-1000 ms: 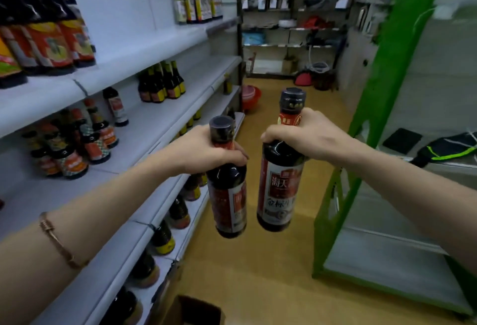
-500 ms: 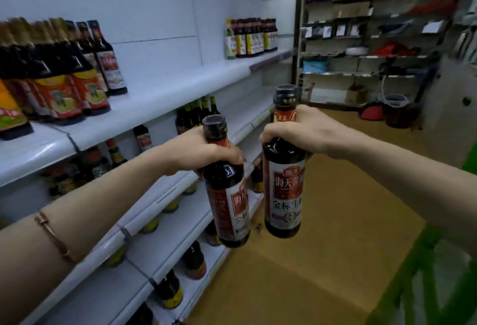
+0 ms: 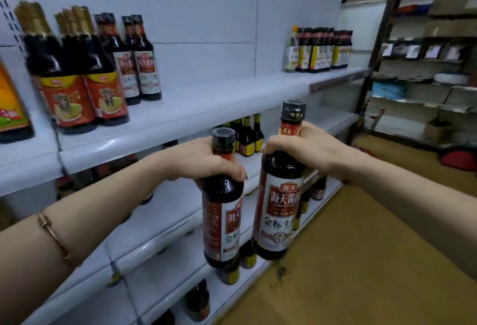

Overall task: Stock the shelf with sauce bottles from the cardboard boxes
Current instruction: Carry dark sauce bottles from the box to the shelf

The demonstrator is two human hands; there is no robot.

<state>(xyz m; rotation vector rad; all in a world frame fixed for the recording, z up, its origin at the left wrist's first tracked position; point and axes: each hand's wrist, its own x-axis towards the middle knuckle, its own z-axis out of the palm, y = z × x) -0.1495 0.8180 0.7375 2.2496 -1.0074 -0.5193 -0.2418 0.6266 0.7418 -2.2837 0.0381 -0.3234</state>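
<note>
My left hand grips the neck of a dark sauce bottle with a red and white label. My right hand grips the neck of a second, matching sauce bottle. Both bottles hang upright side by side in front of the white shelf unit, below the front edge of the upper shelf. On that shelf, to the left, stand two bottles of the same kind beside larger red-labelled bottles. No cardboard box is in view.
A group of bottles stands at the far right end of the upper shelf. Lower shelves carry small dark bottles. A wooden floor lies to the right, and grey racks fill the back.
The view has swung left and up toward the shelf unit. Both hands have carried their bottles closer to the upper shelf, still side by side.
</note>
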